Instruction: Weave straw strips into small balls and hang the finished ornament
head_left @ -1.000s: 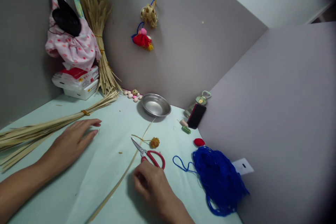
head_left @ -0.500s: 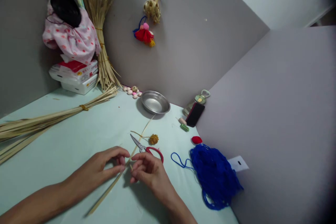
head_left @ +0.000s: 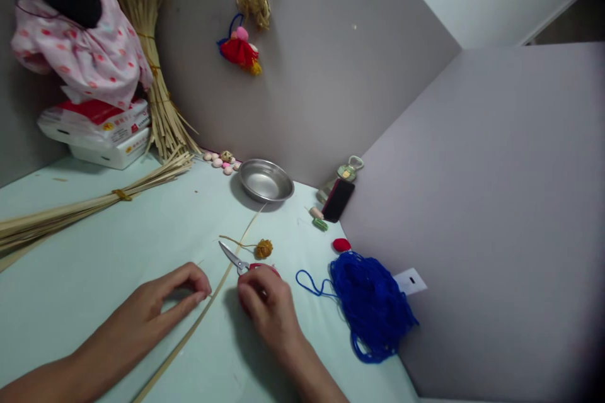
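A long pale straw strip (head_left: 197,322) runs slantwise across the table from the front edge towards the metal bowl. Just left of it, my left hand (head_left: 165,299) has thumb and forefinger pinched together, with a tiny end at the tips that I cannot make out. My right hand (head_left: 269,305) is curled over the red-handled scissors (head_left: 232,257), thumb and fingers together. The hand covers part of the handles, so its grip is hidden. The scissors' blades point up and left across the strip. Behind them sits a small ball of brown yarn (head_left: 263,248) with a loose tail.
A metal bowl (head_left: 266,182) stands at the back, near pink and white beads (head_left: 217,162). Tied straw (head_left: 94,206) lies at left. Blue cord (head_left: 373,308), a red spool (head_left: 341,244) and a propped phone (head_left: 339,199) are at right. Tissue packs (head_left: 108,132) are stacked back left.
My hands have drawn apart, my left hand moving off the strip. My right hand has moved onto the scissors' handles and its fingers have curled in. The whole view has shifted slightly.
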